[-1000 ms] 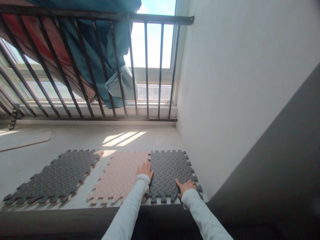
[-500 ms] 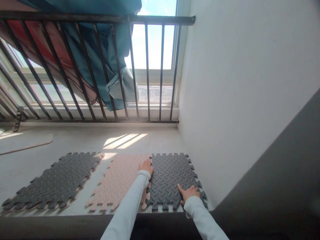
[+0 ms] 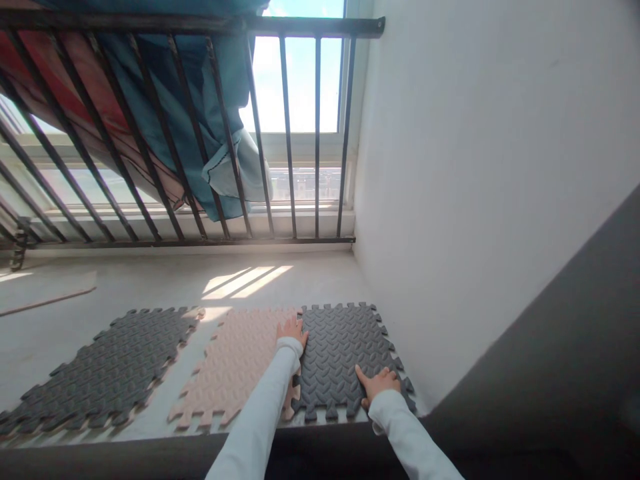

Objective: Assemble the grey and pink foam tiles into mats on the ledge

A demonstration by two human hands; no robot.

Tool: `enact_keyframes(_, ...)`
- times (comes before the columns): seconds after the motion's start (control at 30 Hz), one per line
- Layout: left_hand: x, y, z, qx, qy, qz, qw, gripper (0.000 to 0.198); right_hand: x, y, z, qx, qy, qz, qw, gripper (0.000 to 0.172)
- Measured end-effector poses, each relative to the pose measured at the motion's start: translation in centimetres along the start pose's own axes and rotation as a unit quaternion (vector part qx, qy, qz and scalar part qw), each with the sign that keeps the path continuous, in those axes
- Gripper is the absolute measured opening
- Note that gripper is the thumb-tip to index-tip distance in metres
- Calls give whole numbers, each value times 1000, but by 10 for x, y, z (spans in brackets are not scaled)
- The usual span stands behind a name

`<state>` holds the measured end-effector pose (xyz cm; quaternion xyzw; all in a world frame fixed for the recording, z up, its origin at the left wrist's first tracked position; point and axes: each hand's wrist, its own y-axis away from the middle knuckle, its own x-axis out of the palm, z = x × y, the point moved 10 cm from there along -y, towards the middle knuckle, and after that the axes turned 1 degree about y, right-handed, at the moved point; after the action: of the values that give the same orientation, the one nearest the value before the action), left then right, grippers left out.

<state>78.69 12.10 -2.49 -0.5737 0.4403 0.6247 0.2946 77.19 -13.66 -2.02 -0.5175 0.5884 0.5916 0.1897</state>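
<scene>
Squarish dark-grey textured foam mat (image 3: 340,350) flat on right of pale ledge (image 3: 320,279), toothed sides running near–far (no clear long axis) | left forearm slants far-right, right far-left | grip: left hand (image 3: 291,331) unclenched where pink foam mat (image 3: 237,360) adjoins; right hand (image 3: 382,385), thumb spread, on grey mat's near-right part, unclenched

Head-worn view, facing forward, angled down
</scene>
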Motion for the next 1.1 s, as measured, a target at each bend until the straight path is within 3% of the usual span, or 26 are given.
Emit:
enact_keyframes(0.17, -11, -11, -7, 21, 8, -11, 1000, 54, -1, 0, 1, -2, -9, -11, 1000, 77)
enact_keyframes(0.53, 6, -24, -7, 31, 16, 22, 999, 59, 1, 1, 0, -1, 12, -10, 1000, 78)
enact_keyframes(0.77, -2, -25, -6, 31, 42, 16, 999, 58, 2, -1, 1, -2, 5, 0, 1000, 79)
enact_keyframes(0.93, 1, -19, 14, 30, 87, 11, 996, 56, 2, -3, 0, -5, 1, -5, 1000, 81)
enact_keyframes(1.1, 10, 17, 69, -16, 55, 32, 998, 54, -3, 1, -3, 5, 12, 6, 1000, 78)
